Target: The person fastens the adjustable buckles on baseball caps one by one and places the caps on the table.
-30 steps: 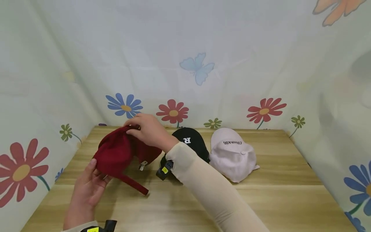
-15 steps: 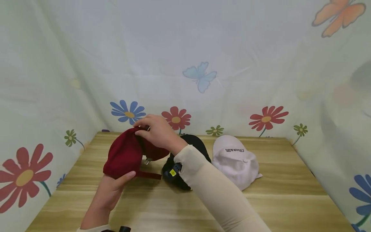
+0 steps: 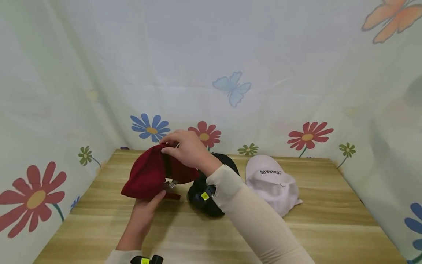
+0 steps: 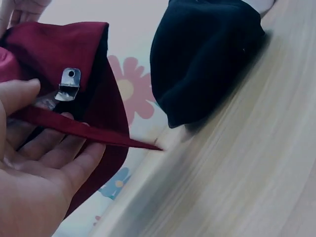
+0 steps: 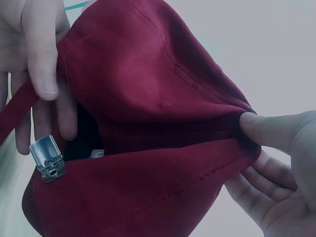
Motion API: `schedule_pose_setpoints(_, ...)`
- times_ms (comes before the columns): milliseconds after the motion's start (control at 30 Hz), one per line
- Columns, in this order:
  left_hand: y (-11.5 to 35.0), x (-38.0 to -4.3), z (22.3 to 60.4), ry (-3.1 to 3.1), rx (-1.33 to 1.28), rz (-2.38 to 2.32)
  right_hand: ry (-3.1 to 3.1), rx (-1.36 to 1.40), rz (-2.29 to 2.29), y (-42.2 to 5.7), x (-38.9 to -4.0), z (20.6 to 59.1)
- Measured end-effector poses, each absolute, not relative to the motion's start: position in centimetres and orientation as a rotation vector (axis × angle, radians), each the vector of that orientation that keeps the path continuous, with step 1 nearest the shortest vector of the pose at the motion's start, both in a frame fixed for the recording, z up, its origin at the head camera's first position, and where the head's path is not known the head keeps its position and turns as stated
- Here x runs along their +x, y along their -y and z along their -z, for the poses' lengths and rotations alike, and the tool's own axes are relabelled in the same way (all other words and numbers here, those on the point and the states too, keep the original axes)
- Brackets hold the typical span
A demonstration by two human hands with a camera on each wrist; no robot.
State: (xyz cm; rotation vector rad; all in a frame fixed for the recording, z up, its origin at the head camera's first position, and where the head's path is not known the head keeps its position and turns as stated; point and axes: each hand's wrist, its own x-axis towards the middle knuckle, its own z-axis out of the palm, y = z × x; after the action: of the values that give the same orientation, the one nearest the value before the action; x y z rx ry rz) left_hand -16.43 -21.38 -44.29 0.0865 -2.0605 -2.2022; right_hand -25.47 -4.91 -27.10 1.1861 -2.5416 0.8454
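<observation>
A dark red baseball cap is held up over the wooden table by both hands. My right hand pinches a fold of its crown between thumb and fingers, plain in the right wrist view. Below, my left hand holds the cap's loose back strap, which lies across the fingers with the thumb above it. A metal buckle hangs from the other side of the back opening. The strap's tip sticks out free past the left fingers. Part of the cap's inside shows dark through the opening.
To the right of the red cap lies a black cap, partly hidden by the right wrist. Beside it rests a pale pink cap lettered COLORADO. A flower-printed cloth stands around the wooden table at the back and sides.
My left hand has moved right and up from the cap's left edge to its back strap. The cap has turned and shifted slightly right, the right hand keeping its pinch on the crown.
</observation>
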Motion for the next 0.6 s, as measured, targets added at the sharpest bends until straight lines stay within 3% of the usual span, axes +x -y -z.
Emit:
schedule_pose_setpoints(367, 21.4, -17.4, 43.7, 1.977, 0.004, 2.411, 2.617, 1.209, -0.951, 4.2, -25.7, 27.0)
schedule_pose_setpoints(600, 21.2, -16.9, 43.9, 1.621, -0.486, 2.577, 2.613, 1.265, -0.991, 4.0, -25.4, 27.7)
